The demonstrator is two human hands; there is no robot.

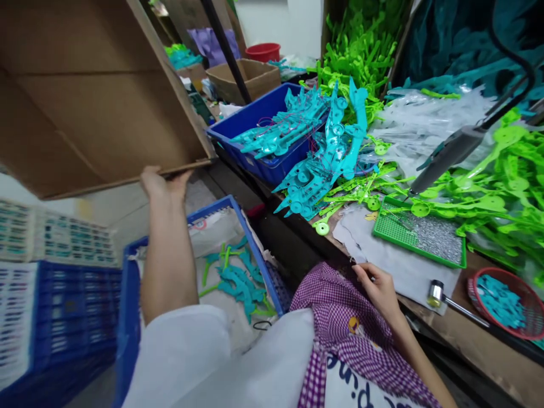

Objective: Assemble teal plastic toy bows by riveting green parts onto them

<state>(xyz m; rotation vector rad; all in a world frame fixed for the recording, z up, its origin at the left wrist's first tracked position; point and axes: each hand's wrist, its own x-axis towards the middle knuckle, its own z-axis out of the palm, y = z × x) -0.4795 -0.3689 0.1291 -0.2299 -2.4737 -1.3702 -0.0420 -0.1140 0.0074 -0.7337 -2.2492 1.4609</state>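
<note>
My left hand (164, 180) is raised at the left, gripping the lower edge of a large cardboard box (102, 102) that is tilted on its side. Below it, a blue crate (127, 306) holds teal and green plastic pieces (242, 283). My right hand (376, 283) is at the table's front edge, beside a white cloth (382, 255); its thumb and index finger are pinched on something small and thin that I cannot make out. Close by lie a green tray (397, 235) of small metal parts and a hammer (437, 293).
An electric screwdriver (446, 158) hangs above the tray. Green parts (488, 198) and teal assemblies (335, 147) are heaped on the table. A blue bin (259, 167) stands behind, a red basket (538, 317) at the right, stacked crates (72, 317) at the left.
</note>
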